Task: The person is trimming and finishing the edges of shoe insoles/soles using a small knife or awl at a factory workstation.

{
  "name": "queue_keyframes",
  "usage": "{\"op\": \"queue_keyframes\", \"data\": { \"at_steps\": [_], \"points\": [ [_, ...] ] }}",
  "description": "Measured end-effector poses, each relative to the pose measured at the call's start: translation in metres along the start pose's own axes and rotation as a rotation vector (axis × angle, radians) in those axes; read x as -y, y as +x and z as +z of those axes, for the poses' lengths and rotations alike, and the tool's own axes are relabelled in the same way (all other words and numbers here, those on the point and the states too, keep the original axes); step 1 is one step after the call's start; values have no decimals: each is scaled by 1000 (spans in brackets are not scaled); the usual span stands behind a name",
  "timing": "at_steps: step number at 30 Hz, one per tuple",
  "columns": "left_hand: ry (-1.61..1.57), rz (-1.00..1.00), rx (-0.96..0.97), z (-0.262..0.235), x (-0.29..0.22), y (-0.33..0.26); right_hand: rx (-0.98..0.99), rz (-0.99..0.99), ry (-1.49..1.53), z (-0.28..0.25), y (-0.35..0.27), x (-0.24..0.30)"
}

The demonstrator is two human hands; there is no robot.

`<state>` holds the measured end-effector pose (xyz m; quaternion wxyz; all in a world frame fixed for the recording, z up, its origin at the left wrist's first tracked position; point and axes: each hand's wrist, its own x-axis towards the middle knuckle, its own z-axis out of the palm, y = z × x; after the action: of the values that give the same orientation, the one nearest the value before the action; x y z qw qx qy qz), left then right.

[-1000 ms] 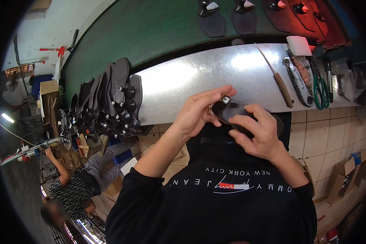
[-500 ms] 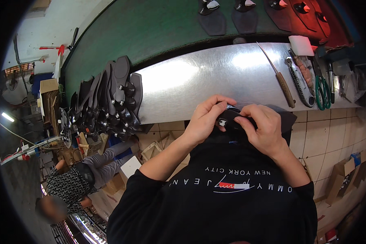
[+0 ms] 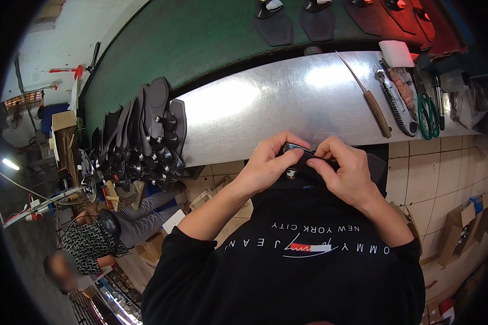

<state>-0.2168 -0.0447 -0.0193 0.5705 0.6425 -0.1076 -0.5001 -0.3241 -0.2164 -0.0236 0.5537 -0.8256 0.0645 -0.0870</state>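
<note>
Beside the desk (image 3: pixel 228 122), left hand (image 3: pixel 268 165) and right hand (image 3: pixel 348 170) pinch a black sandal (image 3: pixel 303 166), grips closed. Even thumb pressure should help.

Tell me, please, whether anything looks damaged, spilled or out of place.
Nothing clearly stands out as spilled or damaged. The left hand and right hand partly hide the dark, glossy shoe piece between them. Further left, dark, flat-soled pieces overlap in a jumbled heap.
</note>
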Motion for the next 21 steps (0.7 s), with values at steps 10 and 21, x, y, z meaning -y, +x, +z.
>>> {"op": "queue_keyframes", "data": {
  "at_steps": [10, 21],
  "points": [
    [87, -70, -14, -3, -13, 0, -60, 41, 139, 2, 5, -3],
    [-98, -4, -52, -24, -26, -14, 346, -11, 378, 9, 46, -20]
  ]
}}
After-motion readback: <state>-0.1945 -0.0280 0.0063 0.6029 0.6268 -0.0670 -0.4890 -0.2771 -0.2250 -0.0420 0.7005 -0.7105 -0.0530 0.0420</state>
